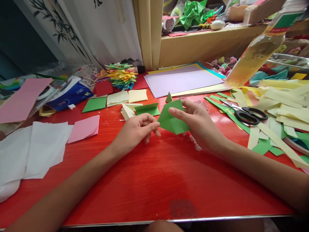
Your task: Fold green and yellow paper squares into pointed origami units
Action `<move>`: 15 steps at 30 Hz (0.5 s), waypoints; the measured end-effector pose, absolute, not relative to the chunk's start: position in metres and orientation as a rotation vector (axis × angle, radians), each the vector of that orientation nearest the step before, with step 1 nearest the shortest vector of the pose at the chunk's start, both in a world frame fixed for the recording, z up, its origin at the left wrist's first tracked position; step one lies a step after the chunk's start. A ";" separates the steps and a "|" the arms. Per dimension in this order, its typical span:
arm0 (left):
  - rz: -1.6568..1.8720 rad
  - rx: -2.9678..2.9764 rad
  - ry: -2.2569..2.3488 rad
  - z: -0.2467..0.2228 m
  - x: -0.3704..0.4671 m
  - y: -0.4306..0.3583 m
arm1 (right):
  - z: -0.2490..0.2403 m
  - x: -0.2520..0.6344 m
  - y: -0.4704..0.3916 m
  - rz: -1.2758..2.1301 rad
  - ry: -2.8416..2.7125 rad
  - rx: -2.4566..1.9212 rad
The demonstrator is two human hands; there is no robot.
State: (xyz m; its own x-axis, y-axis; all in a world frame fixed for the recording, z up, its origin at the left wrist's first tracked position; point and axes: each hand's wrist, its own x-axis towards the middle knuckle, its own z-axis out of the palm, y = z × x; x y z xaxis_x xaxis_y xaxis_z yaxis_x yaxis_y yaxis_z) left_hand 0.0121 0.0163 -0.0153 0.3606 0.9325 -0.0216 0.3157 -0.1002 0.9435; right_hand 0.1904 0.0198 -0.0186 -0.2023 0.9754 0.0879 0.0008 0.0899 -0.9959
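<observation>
A square-looking piece of green paper point(174, 121) is held up above the red table. My right hand point(199, 120) grips its right side, thumb on the front face and fingers behind. At its left corner, the thumb and fingertips of my left hand point(135, 131) pinch the edge. Just behind the hands lie a folded green paper point(147, 109) and folded cream papers point(128, 111). A small green folded triangle point(168, 97) stands beyond the held sheet.
Black-handled scissors point(251, 115) lie on paper strips point(285, 103) at right. A bottle point(257, 54) stands behind them. Large coloured sheets point(183, 79) and a stack of folded papers point(122, 76) are at the back. Pink paper point(84, 128) and white tissues point(45, 146) lie left.
</observation>
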 end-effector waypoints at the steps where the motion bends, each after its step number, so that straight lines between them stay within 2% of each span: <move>1: 0.828 1.605 1.147 -0.016 0.012 0.017 | -0.019 0.190 0.020 1.314 -1.413 -1.015; 8: 0.819 1.554 1.175 -0.018 0.010 0.023 | -0.029 0.188 0.022 1.461 -1.554 -0.968; 15: 0.761 1.460 1.144 -0.018 0.012 0.021 | -0.030 0.189 0.019 1.105 -1.641 -1.068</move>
